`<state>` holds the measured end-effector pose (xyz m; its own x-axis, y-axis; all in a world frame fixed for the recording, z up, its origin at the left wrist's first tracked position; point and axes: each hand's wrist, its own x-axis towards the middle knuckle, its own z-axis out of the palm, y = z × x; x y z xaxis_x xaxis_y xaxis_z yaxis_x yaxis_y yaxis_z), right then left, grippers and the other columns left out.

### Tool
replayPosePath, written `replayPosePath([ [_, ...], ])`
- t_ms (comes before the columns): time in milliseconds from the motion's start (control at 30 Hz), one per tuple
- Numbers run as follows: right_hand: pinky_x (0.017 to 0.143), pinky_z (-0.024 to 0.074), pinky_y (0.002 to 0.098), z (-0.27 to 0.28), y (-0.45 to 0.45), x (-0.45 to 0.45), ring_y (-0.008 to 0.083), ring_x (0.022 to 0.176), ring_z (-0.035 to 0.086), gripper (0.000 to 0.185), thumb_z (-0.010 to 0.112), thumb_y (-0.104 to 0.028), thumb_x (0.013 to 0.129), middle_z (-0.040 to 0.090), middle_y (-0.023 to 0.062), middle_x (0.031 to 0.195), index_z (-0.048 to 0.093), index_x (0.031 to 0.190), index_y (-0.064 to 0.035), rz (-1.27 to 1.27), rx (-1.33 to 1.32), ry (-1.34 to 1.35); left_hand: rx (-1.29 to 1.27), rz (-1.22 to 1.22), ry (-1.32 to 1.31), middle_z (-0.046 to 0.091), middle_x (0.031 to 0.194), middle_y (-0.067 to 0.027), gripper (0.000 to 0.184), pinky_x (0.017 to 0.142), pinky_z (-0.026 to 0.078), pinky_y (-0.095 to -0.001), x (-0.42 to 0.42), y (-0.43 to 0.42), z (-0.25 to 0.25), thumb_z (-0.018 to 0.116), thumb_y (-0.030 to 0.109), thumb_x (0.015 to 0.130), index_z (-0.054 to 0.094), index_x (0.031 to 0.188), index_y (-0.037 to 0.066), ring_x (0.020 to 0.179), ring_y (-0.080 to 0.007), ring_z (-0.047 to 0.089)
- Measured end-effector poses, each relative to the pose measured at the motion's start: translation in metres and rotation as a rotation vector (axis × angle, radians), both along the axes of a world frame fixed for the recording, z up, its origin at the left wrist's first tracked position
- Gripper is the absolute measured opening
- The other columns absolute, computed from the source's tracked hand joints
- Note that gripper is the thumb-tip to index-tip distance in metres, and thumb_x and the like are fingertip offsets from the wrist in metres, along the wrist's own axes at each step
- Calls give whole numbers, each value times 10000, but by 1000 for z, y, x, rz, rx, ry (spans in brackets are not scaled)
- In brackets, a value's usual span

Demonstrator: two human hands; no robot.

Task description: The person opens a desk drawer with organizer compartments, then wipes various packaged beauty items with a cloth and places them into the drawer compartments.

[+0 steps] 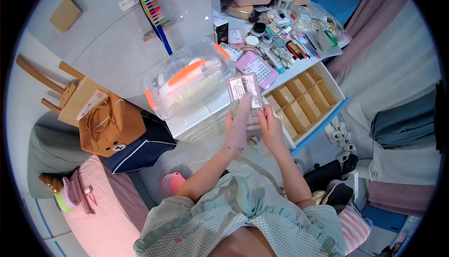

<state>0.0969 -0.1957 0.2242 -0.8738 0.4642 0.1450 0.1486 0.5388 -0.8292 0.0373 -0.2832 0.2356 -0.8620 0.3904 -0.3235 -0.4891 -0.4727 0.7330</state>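
Observation:
A flat, clear pinkish plastic case (252,83) with a printed label is held up in front of me, above the desk's front edge. My right hand (271,128) grips its right edge, thumb on the near face. On the left side, my left hand (235,128) is against the same case. A pale pink, cloth-like layer covers part of the left hand; I cannot make out what it is. Behind the case lies a lilac calculator-like pad (258,70). Left of it stands a clear lidded box (187,84) with orange latches.
An open drawer (304,105) with tan cardboard compartments juts out on the right. Cosmetics, pens and small bottles crowd the white desk (220,99). A brown bear bag (112,126) stands left, near a pink-covered bed (107,201). White shoes (337,133) lie on the floor right.

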Motion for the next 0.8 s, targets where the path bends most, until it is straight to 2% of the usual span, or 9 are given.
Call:
replayPosePath([
  [67, 477, 402, 411, 1, 1, -1, 328, 546, 556, 181, 473, -222, 883, 553, 146, 609, 461, 947, -53, 48, 93, -21, 24, 26, 38, 581, 931, -27, 393, 650, 453, -244, -15, -1, -10, 592, 341, 830, 547, 1056, 23, 765, -82, 551],
  [167, 482, 396, 400, 11, -2, 3, 349, 559, 545, 164, 482, -203, 880, 554, 161, 633, 462, 955, -58, 151, 221, -80, -109, 94, -49, 578, 879, -32, 439, 638, 452, -256, -43, -8, -16, 598, 404, 809, 548, 1017, 21, 746, -83, 544],
  [200, 483, 399, 407, 13, -4, 6, 351, 567, 549, 167, 485, -205, 878, 557, 161, 636, 461, 958, -60, 175, 230, -110, -91, 126, -9, 566, 790, -24, 447, 583, 445, -248, -53, -11, -13, 601, 444, 793, 557, 953, 29, 673, -82, 535],
  [267, 487, 404, 421, 15, -8, 10, 355, 582, 558, 173, 491, -210, 874, 562, 162, 642, 460, 962, -64, 224, 248, -169, -59, 141, 10, 555, 747, -16, 436, 546, 439, -242, -62, -16, -3, 595, 447, 796, 563, 924, 31, 629, -81, 530],
  [333, 489, 401, 419, 11, -12, 11, 358, 581, 555, 175, 487, -205, 876, 563, 164, 646, 462, 971, -60, 202, 231, -138, -50, 163, -23, 549, 708, -7, 391, 495, 432, -232, -64, -15, -2, 581, 429, 813, 569, 887, 46, 567, -80, 524],
  [433, 480, 407, 428, 4, -16, 5, 350, 551, 555, 186, 475, -221, 882, 563, 155, 619, 456, 970, -59, 94, 179, -45, -49, 52, -27, 573, 744, -20, 358, 518, 446, -234, -53, -9, -2, 599, 390, 812, 571, 914, 47, 589, -84, 539],
  [600, 500, 399, 444, -10, -2, -14, 361, 581, 559, 211, 452, -236, 891, 576, 165, 664, 472, 990, -50, -121, 46, 107, -102, -45, 14, 606, 850, -28, 329, 559, 464, -242, -8, 1, -2, 630, 309, 805, 575, 977, 34, 712, -88, 572],
  [700, 506, 398, 450, -14, 1, -10, 368, 610, 564, 208, 446, -249, 891, 587, 160, 683, 491, 962, -59, -96, 68, -16, -75, -65, 1, 606, 844, -23, 315, 560, 463, -240, -6, 0, 7, 612, 305, 820, 576, 975, 33, 724, -82, 569],
  [800, 491, 395, 391, 0, 7, -4, 305, 566, 562, 201, 433, -255, 894, 560, 134, 623, 504, 950, -76, -37, 152, -80, -23, 6, 159, 600, 788, -29, 342, 553, 444, -226, -18, -1, 2, 561, 356, 847, 582, 937, 26, 676, -71, 549],
])
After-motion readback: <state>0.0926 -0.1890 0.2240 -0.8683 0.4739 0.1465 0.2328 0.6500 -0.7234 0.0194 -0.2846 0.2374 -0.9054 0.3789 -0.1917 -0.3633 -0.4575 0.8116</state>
